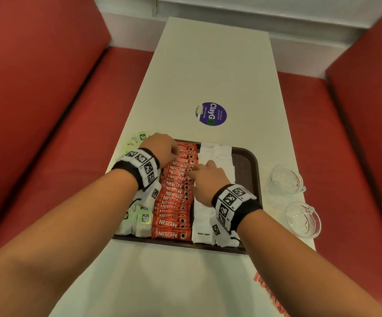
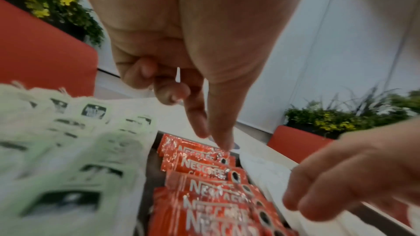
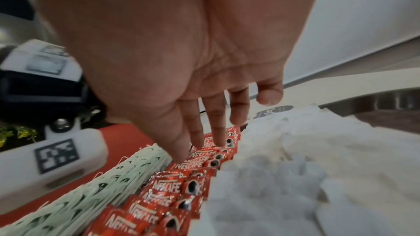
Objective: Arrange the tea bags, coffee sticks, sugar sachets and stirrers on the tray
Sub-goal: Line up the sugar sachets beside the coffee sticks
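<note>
Coffee sticks (image 1: 174,193): one overlapping red row down the middle of the tray (image 1: 251,165), tea bags (image 1: 139,223) at its left, sugar sachets (image 1: 204,223) at its right; step in hand, by the look of it, is squaring this row. Left hand (image 1: 162,147) touches the far sticks with two straight fingers (image 2: 221,132), the others curled, holding nothing; right hand (image 1: 206,179) lies open, fingertips (image 3: 181,153) on the row's middle. Next move likely calls for light, even nudges along the edges, then the stirrers (image 1: 266,291), seemingly the red strips at the tabletop (image 1: 208,65) edge.
</note>
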